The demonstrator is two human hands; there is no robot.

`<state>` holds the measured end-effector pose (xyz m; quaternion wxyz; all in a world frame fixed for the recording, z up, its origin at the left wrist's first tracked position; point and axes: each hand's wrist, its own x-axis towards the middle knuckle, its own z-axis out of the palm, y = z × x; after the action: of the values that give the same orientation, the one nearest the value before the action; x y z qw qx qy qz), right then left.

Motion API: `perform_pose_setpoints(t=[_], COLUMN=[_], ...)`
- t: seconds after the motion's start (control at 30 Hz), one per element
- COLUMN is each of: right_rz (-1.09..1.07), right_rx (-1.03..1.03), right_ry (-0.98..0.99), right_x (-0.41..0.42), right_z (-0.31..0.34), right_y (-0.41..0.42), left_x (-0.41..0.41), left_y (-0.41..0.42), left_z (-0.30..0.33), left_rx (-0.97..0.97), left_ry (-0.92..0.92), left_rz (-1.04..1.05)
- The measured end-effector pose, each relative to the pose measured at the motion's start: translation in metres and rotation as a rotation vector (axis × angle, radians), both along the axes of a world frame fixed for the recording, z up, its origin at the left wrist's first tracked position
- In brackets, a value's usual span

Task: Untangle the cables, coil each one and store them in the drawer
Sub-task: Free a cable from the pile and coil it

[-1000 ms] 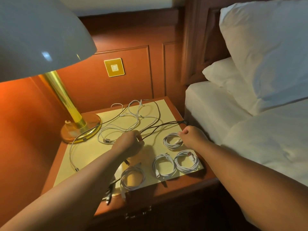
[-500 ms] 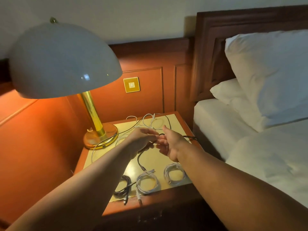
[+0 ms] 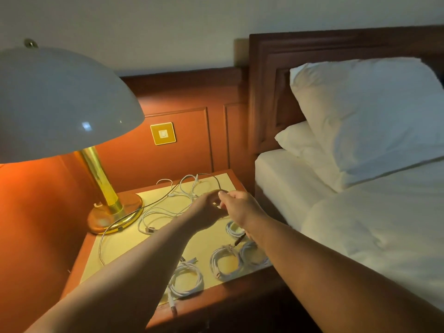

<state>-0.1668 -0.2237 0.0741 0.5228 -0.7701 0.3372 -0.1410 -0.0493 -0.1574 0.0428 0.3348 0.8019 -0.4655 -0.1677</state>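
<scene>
Cable [image 3: 217,182] looped between hands [image 3: 222,209]

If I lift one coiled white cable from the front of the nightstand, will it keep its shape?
Probably not fully. The coiled white cable shows no tie, so its loops may spring open. It looks thin and light, likely floppy. Its loose plug end would probably dangle.

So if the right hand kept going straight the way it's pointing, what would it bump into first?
Probably the left hand: the right hand points left and away, fingertips nearly touching it over the black cable. Beyond lies the loose white tangle; depth is hard to judge.
</scene>
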Motion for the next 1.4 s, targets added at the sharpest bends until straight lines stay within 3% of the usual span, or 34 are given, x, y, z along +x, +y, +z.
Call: perform_pose_setpoints(t=[0.1,0.27,0.47,0.5,0.6,0.8,0.9,1.1,1.2,1.3,1.4], right_rz=[-0.006,-0.027,-0.270,-0.326,-0.349,0.010,0.123,-0.051,-0.065,-0.083,-0.158], right_rx=[-0.044,0.125,0.806,0.825,0.601,0.031,-0.126,-0.259,-0.059,0.273,0.569], right_ry=[-0.075,-0.375,-0.863,-0.837,-0.539,0.191,0.264,-0.072,-0.345,-0.619,-0.760], right_x=[-0.013,-0.030,-0.049,-0.052,-0.058,-0.063,-0.059,-0.059,-0.060,-0.059,-0.055], right_z=[0.000,-0.004,0.011,0.012,0.003,-0.018,-0.019,-0.020,-0.019,-0.011,-0.003], right_y=[-0.017,-0.046,-0.071,-0.078,-0.096,-0.090,-0.081,-0.070,-0.071,-0.071,-0.074], left_x=[-0.008,-0.013,-0.003,0.000,0.005,0.000,-0.001,0.008,0.015,0.019,0.023], left_y=[-0.033,-0.072,-0.090,-0.091,-0.093,-0.093,-0.089,-0.083,-0.080,-0.076,-0.073], left_z=[-0.009,-0.024,-0.041,-0.043,-0.042,-0.036,-0.036,-0.032,-0.032,-0.032,-0.031], left_rx=[-0.012,0.142,0.136,0.123,0.096,0.007,-0.009,0.029,0.043,0.059,0.061], left_ry=[-0.043,-0.065,-0.189,-0.212,-0.222,-0.373,-0.454,-0.454,-0.443,-0.451,-0.445], left_rz=[0.007,0.045,0.101,0.134,0.229,0.241,0.244,0.310,0.334,0.359,0.357])
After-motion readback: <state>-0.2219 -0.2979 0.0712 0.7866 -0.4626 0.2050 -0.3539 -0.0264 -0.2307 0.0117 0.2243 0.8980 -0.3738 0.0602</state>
